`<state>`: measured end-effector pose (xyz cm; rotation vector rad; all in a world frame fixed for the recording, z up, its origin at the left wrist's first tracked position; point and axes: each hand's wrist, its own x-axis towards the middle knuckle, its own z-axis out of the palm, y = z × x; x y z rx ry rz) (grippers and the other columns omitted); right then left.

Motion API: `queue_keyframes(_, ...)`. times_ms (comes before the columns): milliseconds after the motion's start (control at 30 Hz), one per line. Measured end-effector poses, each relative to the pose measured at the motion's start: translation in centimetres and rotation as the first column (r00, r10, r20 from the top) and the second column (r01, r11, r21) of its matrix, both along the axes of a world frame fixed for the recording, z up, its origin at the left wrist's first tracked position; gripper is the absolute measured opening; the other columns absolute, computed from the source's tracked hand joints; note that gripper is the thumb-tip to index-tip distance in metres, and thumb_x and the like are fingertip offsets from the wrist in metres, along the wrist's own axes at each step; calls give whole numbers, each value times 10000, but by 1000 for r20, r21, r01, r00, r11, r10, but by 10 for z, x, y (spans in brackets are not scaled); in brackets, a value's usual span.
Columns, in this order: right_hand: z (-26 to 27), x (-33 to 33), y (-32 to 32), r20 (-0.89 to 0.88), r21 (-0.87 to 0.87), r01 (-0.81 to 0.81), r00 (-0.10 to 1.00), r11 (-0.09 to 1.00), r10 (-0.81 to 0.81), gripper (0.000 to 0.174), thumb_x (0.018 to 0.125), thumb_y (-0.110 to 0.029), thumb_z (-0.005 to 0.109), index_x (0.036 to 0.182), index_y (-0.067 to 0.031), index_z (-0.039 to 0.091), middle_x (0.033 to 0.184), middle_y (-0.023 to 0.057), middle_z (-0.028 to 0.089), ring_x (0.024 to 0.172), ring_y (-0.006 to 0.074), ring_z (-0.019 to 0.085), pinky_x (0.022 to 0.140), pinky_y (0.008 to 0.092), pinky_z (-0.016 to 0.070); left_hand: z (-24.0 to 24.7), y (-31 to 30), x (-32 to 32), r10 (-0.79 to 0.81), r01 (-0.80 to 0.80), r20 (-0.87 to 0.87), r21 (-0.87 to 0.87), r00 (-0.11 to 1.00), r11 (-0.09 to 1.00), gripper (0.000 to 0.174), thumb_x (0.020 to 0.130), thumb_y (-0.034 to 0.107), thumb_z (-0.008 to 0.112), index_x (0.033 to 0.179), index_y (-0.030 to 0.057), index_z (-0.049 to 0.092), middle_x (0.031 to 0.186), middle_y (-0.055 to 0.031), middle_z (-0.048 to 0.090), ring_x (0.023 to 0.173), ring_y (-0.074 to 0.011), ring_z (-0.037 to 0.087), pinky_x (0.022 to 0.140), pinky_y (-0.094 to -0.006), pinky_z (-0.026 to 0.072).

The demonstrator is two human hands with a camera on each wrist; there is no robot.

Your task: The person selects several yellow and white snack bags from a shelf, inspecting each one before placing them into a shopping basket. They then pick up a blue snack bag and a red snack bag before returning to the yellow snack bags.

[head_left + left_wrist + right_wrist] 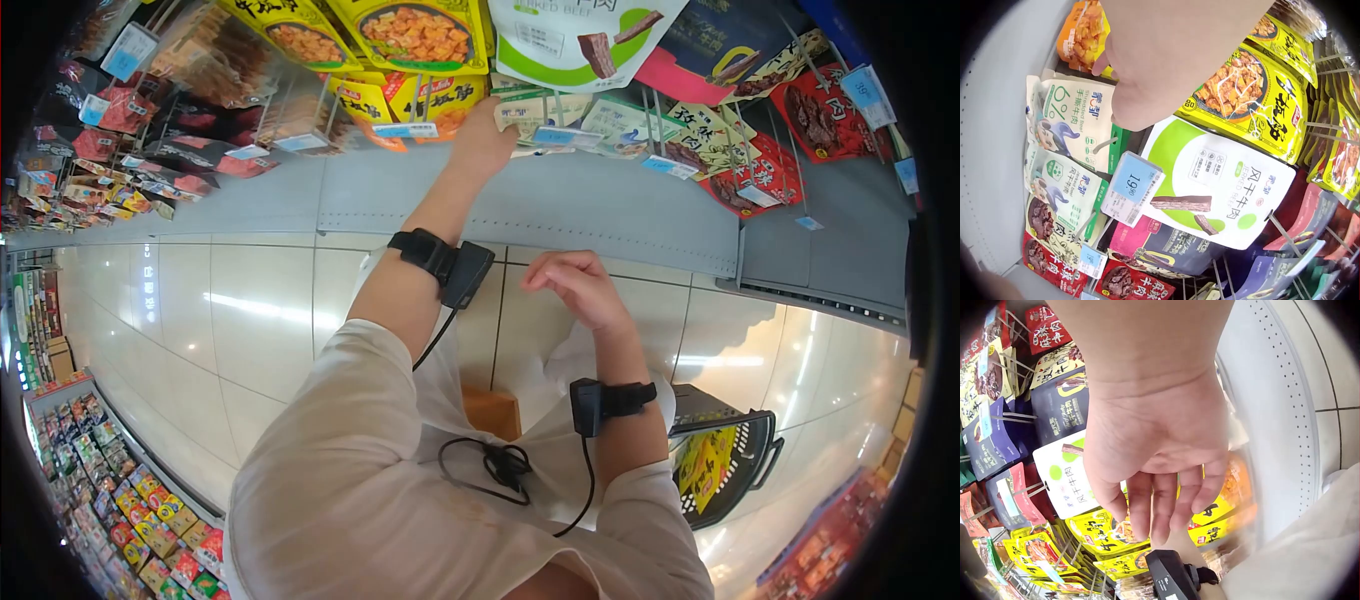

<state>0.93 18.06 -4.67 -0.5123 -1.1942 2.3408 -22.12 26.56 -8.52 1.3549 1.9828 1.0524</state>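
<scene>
My left hand point(485, 140) reaches in to the hanging snack packets, between a yellow-and-orange packet point(437, 97) and a white-and-green shredded beef packet point(1072, 115). In the left wrist view, the hand point(1154, 59) overlaps the edges of both packets. Most of its fingers are hidden there, so I cannot tell whether they pinch anything. A large white-and-green jerked beef pouch point(585, 40) hangs beside that hand. My right hand point(580, 285) is held in front of the body, away from the shelf. Its palm point(1157, 434) shows with fingers loosely bent and nothing in them.
Metal hooks with blue price tags point(567, 136) stick out among the packets. Below them runs a grey shelf ledge point(560, 205). A black basket point(768, 440) with yellow packets stands on the tiled floor at the right. Cables point(480, 480) hang over my lap.
</scene>
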Motion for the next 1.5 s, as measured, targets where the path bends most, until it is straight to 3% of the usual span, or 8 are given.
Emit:
queue_keyframes(133,1,-4,3,18,-23,-3,1000,1000,3,207,870,-121,530,808,31,656,872,115,654,825,169,603,774,279,465,6,-1,1,6,-8,-71,-36,997,999,456,758,168,613,1176,10,519,1160,-230,519,1057,-372,515,900,-405,423)
queue_keyframes(233,-2,-6,6,26,-27,-12,1000,1000,12,210,874,-127,529,823,34,654,874,116,654,834,169,607,778,280,469,1,-1,1,-32,26,-185,-36,982,999,465,765,225,648,1152,-9,538,986,-186,609,930,-282,593,786,-342,458)
queue_keyframes(600,-8,-19,16,-17,-48,-43,999,998,43,229,885,-140,525,828,41,652,900,131,652,856,187,613,789,285,479,12,0,3,-136,109,-166,-163,977,981,450,763,275,631,1116,3,569,1009,-218,616,945,-321,607,795,-383,476)
queue_keyframes(933,-10,-24,22,22,-85,-53,998,995,55,248,885,-167,537,877,50,655,904,117,657,858,166,614,797,275,478,-3,4,-1,-149,135,-181,-89,972,987,405,758,226,583,1082,-18,581,945,-261,615,914,-382,592,799,-429,465)
queue_keyframes(1133,-13,-26,23,25,-79,-42,999,996,44,247,882,-170,544,895,48,659,892,112,661,840,163,619,793,274,482,2,5,1,-127,95,-247,-140,961,986,310,795,207,533,1051,60,629,949,-221,626,887,-368,603,769,-436,479)
queue_keyframes(1267,-9,-25,24,33,-87,-34,999,996,37,243,878,-171,550,887,46,660,888,110,663,837,162,621,791,276,484,11,6,8,-25,-18,-360,-116,932,993,215,809,193,542,938,82,673,822,-198,635,782,-359,618,685,-431,486)
queue_keyframes(1367,-10,-23,24,46,-77,-38,998,996,41,247,899,-146,503,839,48,643,911,139,630,872,218,599,800,314,469,14,5,12,8,-47,-375,-96,927,994,210,810,191,534,918,90,683,807,-191,638,770,-356,620,680,-434,486)
queue_keyframes(1500,-9,-20,24,50,-84,7,999,996,-3,240,883,-173,537,877,32,661,877,101,662,825,163,619,782,275,485,18,0,13,34,-45,-375,-22,926,999,207,814,181,531,912,68,675,796,-198,633,765,-360,617,678,-435,484)
